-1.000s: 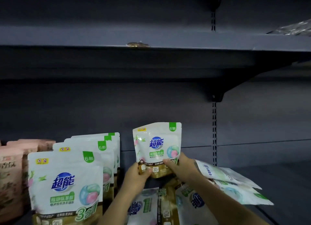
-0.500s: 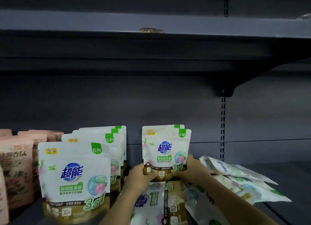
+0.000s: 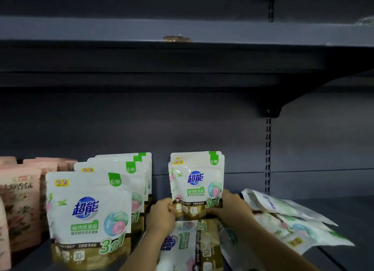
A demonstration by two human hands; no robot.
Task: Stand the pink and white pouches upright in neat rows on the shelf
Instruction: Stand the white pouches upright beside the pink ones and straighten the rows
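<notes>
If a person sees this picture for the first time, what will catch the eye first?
First, the two hands, left hand and right hand, holding a glossy white pouch with blue logo upright at the centre of the dark grey metal shelf. Left of it stands a neat row of identical white pouches; to the right, a heap of fallen white pouches lies flat.

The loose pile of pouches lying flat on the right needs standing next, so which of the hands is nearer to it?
Right. The right hand sits against the flat pile; the left hand is across the held pouch.
</notes>
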